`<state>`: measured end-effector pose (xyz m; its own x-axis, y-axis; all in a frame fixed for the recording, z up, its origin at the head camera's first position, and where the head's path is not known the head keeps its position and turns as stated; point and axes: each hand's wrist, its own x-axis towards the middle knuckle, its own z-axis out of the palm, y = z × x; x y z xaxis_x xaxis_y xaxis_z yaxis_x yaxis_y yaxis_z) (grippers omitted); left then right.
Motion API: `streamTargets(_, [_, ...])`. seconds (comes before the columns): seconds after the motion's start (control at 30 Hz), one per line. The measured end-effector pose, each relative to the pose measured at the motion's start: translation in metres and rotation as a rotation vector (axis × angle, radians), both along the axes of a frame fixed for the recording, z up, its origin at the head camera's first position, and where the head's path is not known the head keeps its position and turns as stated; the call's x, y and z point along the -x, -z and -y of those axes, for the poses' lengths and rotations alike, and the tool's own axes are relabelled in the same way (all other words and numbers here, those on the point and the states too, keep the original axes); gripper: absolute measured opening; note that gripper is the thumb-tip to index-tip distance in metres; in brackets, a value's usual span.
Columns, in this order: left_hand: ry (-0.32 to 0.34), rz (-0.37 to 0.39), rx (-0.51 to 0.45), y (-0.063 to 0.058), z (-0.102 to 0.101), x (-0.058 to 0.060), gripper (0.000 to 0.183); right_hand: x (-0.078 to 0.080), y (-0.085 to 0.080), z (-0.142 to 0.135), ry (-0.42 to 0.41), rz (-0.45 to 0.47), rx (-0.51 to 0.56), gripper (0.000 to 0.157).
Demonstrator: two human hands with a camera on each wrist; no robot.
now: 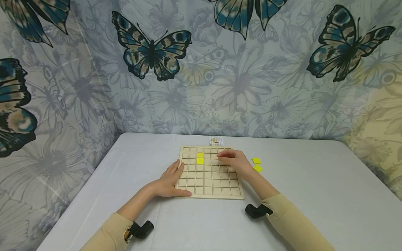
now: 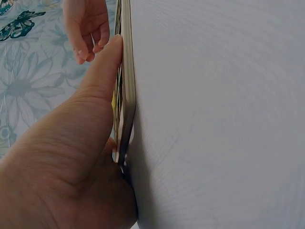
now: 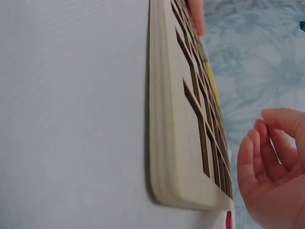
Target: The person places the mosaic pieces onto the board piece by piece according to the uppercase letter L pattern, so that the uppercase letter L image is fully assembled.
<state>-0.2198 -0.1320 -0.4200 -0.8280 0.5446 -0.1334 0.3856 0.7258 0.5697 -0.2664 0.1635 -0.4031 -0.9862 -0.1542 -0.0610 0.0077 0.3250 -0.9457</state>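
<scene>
A square wooden grid board [image 1: 208, 182] lies flat on the white table. Two yellow square tiles [image 1: 200, 161] sit in neighbouring cells of one column, toward its back left. My left hand [image 1: 168, 183] rests at the board's left front corner, its fingers straight along the left edge and its thumb [image 2: 102, 71] lying over the front edge. Above the board's back right part hovers my right hand [image 1: 233, 161], fingers bent. In the right wrist view, thumb and forefinger tips of this hand [image 3: 276, 157] meet, and no tile shows between them.
Two more yellow tiles [image 1: 256, 160] lie on the table [image 1: 298, 181] just right of the board. A small card with a printed coloured grid [image 1: 216, 141] lies behind the board. A butterfly-patterned cloth [image 1: 176, 101] hangs behind the table's back edge.
</scene>
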Motion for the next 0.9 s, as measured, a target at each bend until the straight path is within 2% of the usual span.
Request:
streamTargets(0.13, [0.004,0.0,0.005,0.001,0.0,0.001,0.114,-0.004,-0.002,-0.009,0.024,-0.004,0.032,0.028])
streamTargets(0.47, [0.003,0.009,0.001,0.0,0.001,0.0,0.113,-0.011,-0.009,-0.039,0.041,-0.012,0.011,0.04])
streamTargets(0.6, [0.003,0.005,0.005,0.0,0.001,0.0,0.113,-0.012,-0.009,-0.053,0.047,-0.023,0.022,0.038])
streamTargets(0.9, [0.005,-0.009,-0.008,0.001,0.0,0.001,0.112,-0.02,-0.013,-0.076,0.094,-0.001,-0.068,0.04])
